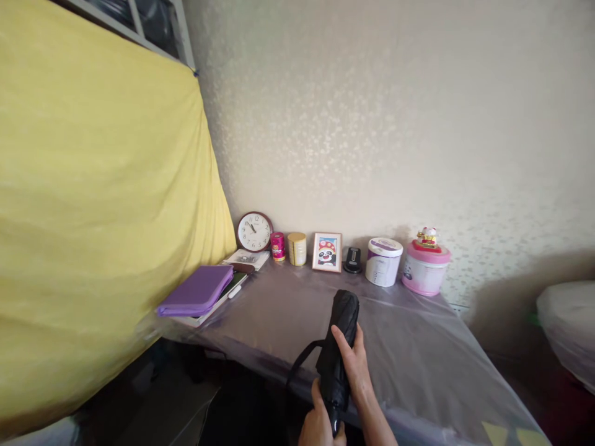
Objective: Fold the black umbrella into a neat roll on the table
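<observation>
Folded black umbrella [341, 347], firmly held: right hand [354, 370] fingers closed around canopy; left hand [318, 426] below those fingers at lower end, closure unclear; black strap [302, 360] hanging left of them.

Folded black umbrella [344, 319] gripped mid-canopy by right hand [356, 365]; left hand [318, 427] holding lower end; strap [302, 358] looped aside; plastic-sheeted table [418, 353] beyond.

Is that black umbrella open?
No, the umbrella is folded shut, its canopy bundled tight as the left hand and right hand hold it.
</observation>
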{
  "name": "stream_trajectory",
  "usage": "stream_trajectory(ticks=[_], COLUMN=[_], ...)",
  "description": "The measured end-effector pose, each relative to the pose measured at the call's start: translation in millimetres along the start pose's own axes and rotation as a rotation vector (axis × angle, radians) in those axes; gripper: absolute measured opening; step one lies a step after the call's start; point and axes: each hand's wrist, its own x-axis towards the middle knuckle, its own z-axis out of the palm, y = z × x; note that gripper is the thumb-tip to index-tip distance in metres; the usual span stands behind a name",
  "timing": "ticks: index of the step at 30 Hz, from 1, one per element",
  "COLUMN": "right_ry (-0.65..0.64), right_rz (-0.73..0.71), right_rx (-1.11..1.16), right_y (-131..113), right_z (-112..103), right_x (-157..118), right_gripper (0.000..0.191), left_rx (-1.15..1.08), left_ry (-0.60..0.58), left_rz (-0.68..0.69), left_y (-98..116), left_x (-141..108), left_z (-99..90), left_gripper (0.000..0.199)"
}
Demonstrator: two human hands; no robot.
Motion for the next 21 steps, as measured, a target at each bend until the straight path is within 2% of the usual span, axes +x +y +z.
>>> stream_trajectory(ticks=[2, 3, 6, 8, 10, 12, 14, 16, 17, 21], right_ry=[-0.002, -0.012, -0.054, -0.053, -0.022, 0.008, 0.012, -0.013, -0.026, -0.065], right_rz=[0.021, 0.047, 0.119, 0.121, 0.073, 0.011, -0.014, 0.019, 0.043, 0.141], right_rx=[0.013, 0.031, 0.066, 0.013, -0.079, -0.141, -0.139, -0.084, -0.047, 0.094], right_y=[-1.0, -1.3, -0.2, 2.0, 5.0, 8.1, 10.4, 10.6, 9.7, 0.1], right_z=[-0.7, -1.5, -4.4, -5.2, -4.4, -2.2, 0.0, 1.1, 0.9, -3.9], right_x=[-0.3, -0.2, 2.1, 5.2, 8.6, 11.1, 12.0, 11.1, 10.1, 5.1], right_gripper=[0.076, 0.075, 0.069, 0.068, 0.068, 0.069, 0.068, 0.067, 0.066, 0.062], left_rx=[0.058, 0.013, -0.303, -0.397, -0.295, -0.059, 0.161, 0.247, 0.205, -0.183], left_ry=[-0.011, -0.058, -0.347, -0.417, -0.307, -0.149, -0.049, -0.047, -0.075, -0.229], left_rz=[0.038, 0.059, 0.047, -0.001, 0.006, 0.028, 0.019, 0.002, 0.010, 0.102], left_y=[5.8, 10.8, 24.9, 26.2, 20.0, 10.8, 3.8, 2.2, 3.5, 16.8], left_x=[-0.8, -2.1, -6.1, -6.0, -3.1, 1.1, 4.5, 6.0, 6.1, 5.2], left_z=[-3.3, -6.0, -12.5, -11.2, -5.5, 0.5, 2.2, -2.1, -5.9, -18.7], left_gripper=[0.080, 0.079, 0.074, 0.077, 0.083, 0.087, 0.087, 0.087, 0.089, 0.095])
